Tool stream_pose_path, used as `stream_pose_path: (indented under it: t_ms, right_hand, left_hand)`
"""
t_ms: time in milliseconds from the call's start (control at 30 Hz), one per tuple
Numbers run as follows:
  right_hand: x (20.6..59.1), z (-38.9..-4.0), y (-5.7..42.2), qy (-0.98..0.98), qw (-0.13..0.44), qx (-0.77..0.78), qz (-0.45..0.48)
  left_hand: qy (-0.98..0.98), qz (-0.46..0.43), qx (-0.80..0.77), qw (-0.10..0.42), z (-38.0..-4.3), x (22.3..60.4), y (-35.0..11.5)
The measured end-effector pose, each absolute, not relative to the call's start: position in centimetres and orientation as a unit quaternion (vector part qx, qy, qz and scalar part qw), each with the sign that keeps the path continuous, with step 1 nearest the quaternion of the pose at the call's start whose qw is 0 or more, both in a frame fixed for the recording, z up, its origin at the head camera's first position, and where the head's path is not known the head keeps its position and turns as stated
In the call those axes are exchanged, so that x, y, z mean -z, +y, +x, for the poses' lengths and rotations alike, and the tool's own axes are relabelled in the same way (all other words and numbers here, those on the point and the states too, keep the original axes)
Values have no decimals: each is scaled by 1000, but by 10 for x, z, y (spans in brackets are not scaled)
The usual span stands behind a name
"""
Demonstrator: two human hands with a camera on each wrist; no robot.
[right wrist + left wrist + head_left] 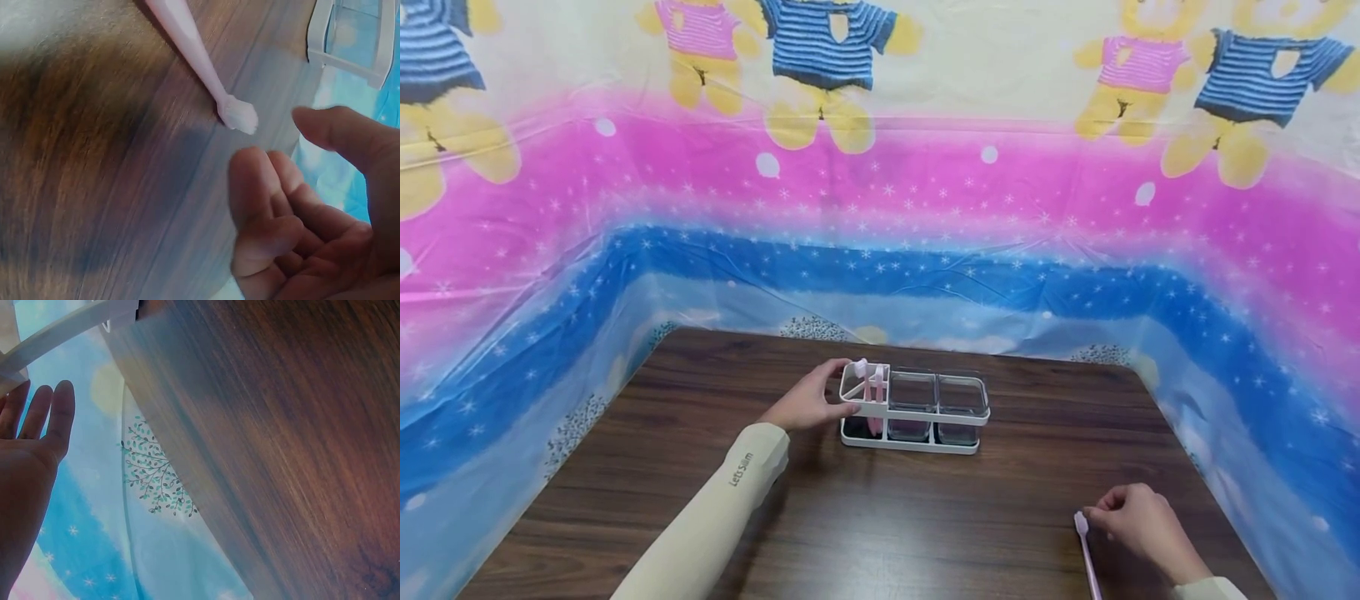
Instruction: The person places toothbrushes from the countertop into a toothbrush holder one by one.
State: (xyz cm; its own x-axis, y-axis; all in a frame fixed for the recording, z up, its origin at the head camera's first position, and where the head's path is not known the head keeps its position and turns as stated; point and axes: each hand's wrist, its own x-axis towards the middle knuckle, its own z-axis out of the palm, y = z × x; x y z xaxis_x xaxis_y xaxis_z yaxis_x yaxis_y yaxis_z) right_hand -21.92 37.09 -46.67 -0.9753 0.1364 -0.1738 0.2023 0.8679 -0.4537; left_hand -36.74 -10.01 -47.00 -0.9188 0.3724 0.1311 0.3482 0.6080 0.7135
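Note:
A white toothbrush holder [917, 410] with clear cups [912, 392] stands toward the back of the table. Two pink toothbrushes [878, 387] stand upright in its left section. My left hand [808, 400] holds the holder's left end, thumb at the front and fingers behind. In the left wrist view, those fingers [61, 415] reach up to the white rim [62, 334]. At the right, a pale pink toothbrush [1086, 546] lies on the table, bristles toward the back. My right hand [1138, 521] is beside its head; thumb and bent fingers stand apart with nothing between them [312, 244].
The brown wooden table [940, 508] has its back edge just behind the holder. A printed cloth [925, 200] with bears and snowflakes hangs around the back and both sides.

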Motion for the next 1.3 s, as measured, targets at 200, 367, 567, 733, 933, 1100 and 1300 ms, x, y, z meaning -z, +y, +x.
stream_pose_path:
  t_ms: [200,367,567,733,933,1100,1300]
  right_hand:
    - [475,-212,373,960,115,233,100]
    - [479,-210,371,955,136,241,109]
    - [483,-209,370,954,149,236,106]
    - [488,-209,368,957,155,225,102]
    - [492,-208,365,963,146,209,90]
    - [492,-209,362,962,151,208,88]
    - [494,-208,359,962,148,212,87]
  left_hand:
    - [894,198,-403,19,-366,469,-101]
    - [891,196,-410,23,-365,468,-101]
    - [893,194,-406,24,-365,468,-101]
    - [894,197,-402,22,-365,467,-100]
    - [896,200,-396,18,-366,467,-100]
    - [896,204,-394,16,-367,467,-99]
    - [896,205,-394,14,-367,469,-99]
